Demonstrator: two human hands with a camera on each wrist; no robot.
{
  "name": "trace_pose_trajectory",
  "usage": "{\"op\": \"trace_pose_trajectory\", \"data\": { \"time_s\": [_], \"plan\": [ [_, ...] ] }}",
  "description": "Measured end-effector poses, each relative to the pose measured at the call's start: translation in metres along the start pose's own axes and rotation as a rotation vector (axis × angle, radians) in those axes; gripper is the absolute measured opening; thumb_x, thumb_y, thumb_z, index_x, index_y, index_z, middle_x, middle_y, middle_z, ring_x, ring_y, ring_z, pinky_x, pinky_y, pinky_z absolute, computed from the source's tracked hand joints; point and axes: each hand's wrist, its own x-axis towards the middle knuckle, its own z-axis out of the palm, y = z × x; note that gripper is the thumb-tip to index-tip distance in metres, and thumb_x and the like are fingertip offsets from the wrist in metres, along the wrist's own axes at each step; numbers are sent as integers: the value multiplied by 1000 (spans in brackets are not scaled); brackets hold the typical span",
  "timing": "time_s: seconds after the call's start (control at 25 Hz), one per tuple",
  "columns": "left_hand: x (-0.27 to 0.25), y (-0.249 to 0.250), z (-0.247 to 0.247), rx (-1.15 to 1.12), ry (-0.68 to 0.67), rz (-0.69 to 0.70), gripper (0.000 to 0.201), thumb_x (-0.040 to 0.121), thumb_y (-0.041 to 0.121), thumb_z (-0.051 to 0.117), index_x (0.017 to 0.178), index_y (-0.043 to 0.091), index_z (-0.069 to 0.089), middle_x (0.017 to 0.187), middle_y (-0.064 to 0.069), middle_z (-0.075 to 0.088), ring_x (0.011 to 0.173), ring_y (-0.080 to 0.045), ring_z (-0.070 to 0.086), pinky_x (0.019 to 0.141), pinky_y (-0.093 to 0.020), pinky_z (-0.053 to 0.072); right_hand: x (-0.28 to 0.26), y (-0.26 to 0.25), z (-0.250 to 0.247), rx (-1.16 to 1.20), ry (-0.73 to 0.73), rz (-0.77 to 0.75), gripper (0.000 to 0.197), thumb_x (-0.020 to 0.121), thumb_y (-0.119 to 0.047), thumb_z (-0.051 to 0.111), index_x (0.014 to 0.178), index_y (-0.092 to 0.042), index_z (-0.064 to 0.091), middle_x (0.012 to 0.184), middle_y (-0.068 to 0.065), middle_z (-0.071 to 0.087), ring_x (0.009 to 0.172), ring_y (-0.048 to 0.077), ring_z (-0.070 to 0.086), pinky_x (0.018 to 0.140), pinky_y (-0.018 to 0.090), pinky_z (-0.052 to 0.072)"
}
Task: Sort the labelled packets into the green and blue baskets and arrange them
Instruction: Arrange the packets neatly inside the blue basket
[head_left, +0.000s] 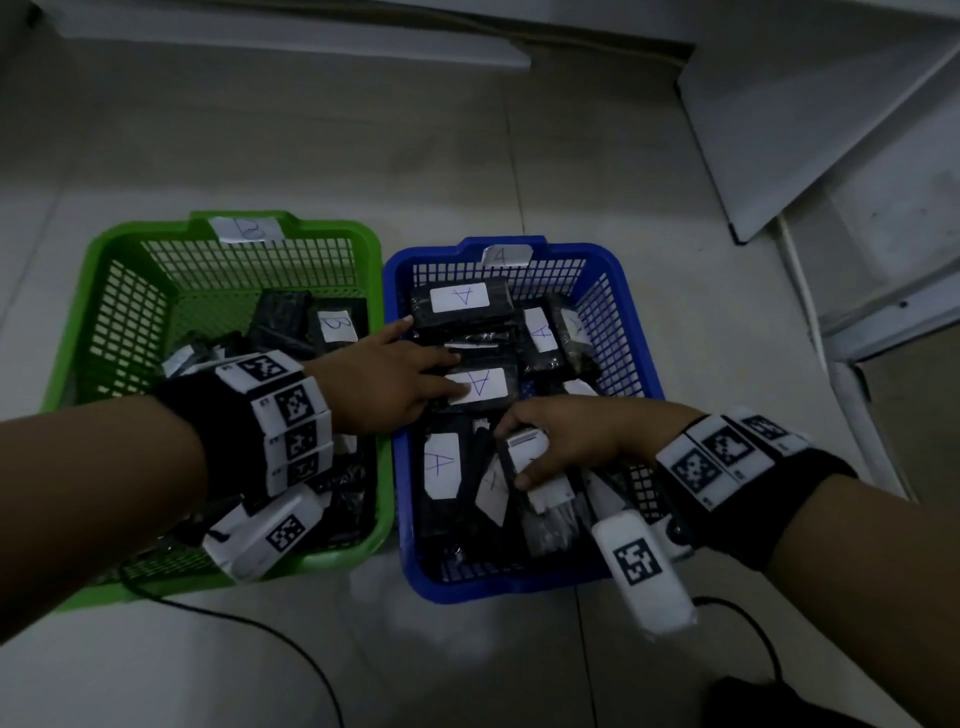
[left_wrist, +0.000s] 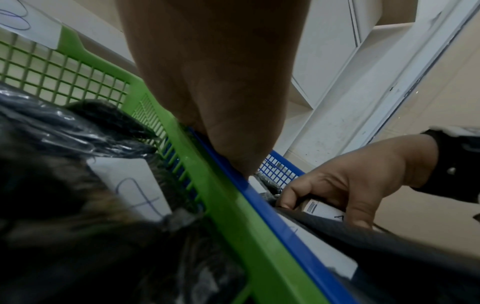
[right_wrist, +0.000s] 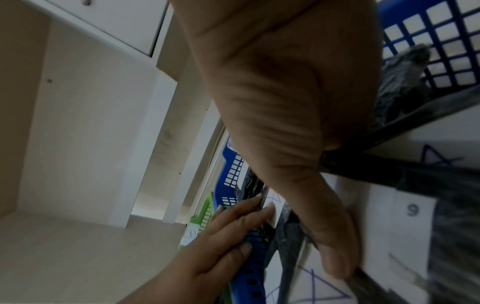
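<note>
On the floor stand a green basket (head_left: 78, 332) tagged B and, to its right, a blue basket (head_left: 639, 332) tagged A. Both hold several black packets with white labels. My left hand (head_left: 415, 364) reaches over the shared rims into the blue basket, its straight fingers lying on a packet marked A (head_left: 488, 384). My right hand (head_left: 550, 441) is lower in the blue basket, with thumb and curled fingers gripping a white-labelled packet (head_left: 550, 493). The left wrist view shows that grip (left_wrist: 322, 209). In the right wrist view, my left hand's fingers (right_wrist: 241, 222) are flat.
White cabinet panels and a door frame (head_left: 831, 130) stand at the right and back. A black cable (head_left: 291, 639) runs over the tiles in front of the baskets, and a dark object (head_left: 753, 701) lies at the bottom right. The baskets touch side by side.
</note>
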Motion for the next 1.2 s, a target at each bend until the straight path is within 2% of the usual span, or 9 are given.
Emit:
{"op": "trace_pose_trajectory", "data": {
  "time_s": [0.12, 0.28, 0.4, 0.52, 0.68, 0.8, 0.92, 1.08, 1.2],
  "plan": [
    [1, 0, -1, -18, -2, 4, 48, 101, 36, 28, 147, 41, 16, 158, 8, 9, 145, -11, 12, 115, -44, -11, -1, -3, 0, 150, 0, -26, 56, 75, -27, 78, 123, -28, 52, 116, -8, 57, 107, 12, 56, 89, 24, 48],
    [3, -2, -2, -131, 55, -8, 43, 99, 34, 35, 143, 36, 33, 154, 7, 20, 142, -12, 20, 117, -45, -5, -6, -2, -11, 405, -25, -11, 39, 80, -16, 74, 116, -8, 62, 112, 9, 69, 105, 26, 65, 92, 36, 53],
    [4, -4, -5, -242, 322, -61, 40, 91, 26, 35, 124, 23, 56, 130, -2, 51, 121, -23, 49, 111, -48, 25, -5, -3, -31, 698, 130, 26, 30, 84, -18, 69, 107, 0, 63, 104, 14, 71, 95, 28, 69, 82, 37, 58],
    [4, -10, -16, -433, 579, -226, 35, 85, 20, 39, 117, 15, 54, 114, -8, 54, 100, -25, 54, 86, -42, 46, 7, -11, -50, 1048, 415, 110, 20, 90, -24, 62, 99, -6, 61, 89, 8, 69, 75, 20, 67, 55, 28, 57],
    [10, -18, -22, -354, 588, -174, 44, 87, 25, 38, 128, 18, 50, 132, -4, 48, 113, -23, 49, 97, -41, 42, 40, -29, -56, 1384, 621, 99, 16, 95, -15, 54, 104, -3, 57, 99, 12, 65, 77, 24, 64, 46, 29, 56],
    [18, -22, -19, -181, 338, -235, 48, 95, 32, 36, 144, 30, 31, 153, 7, 28, 137, -18, 31, 115, -50, 17, 58, -33, -50, 1489, 667, 49, 28, 95, -1, 48, 122, 2, 52, 119, 20, 59, 88, 31, 64, 58, 34, 59],
    [23, -24, -19, -101, 168, -297, 54, 99, 37, 29, 149, 33, 11, 158, 10, 10, 145, -16, 15, 115, -58, -3, 65, -32, -43, 1303, 902, 82, 27, 90, 3, 53, 116, 2, 56, 111, 20, 63, 84, 27, 67, 75, 37, 60],
    [22, -26, -18, -40, 255, -259, 62, 96, 39, 35, 150, 34, 4, 159, 5, 4, 145, -22, 11, 116, -56, 0, 51, -42, -46, 1397, 940, -21, 12, 89, 3, 56, 85, -8, 54, 89, 10, 61, 82, 22, 66, 87, 38, 56],
    [18, -28, -14, 67, 245, -166, 61, 95, 38, 37, 149, 38, 7, 156, 6, 14, 141, -23, 19, 116, -53, 2, 37, -34, -32, 1165, 959, 20, 9, 90, -3, 54, 94, -11, 56, 94, 8, 62, 82, 18, 62, 76, 32, 57]
  ]
}}
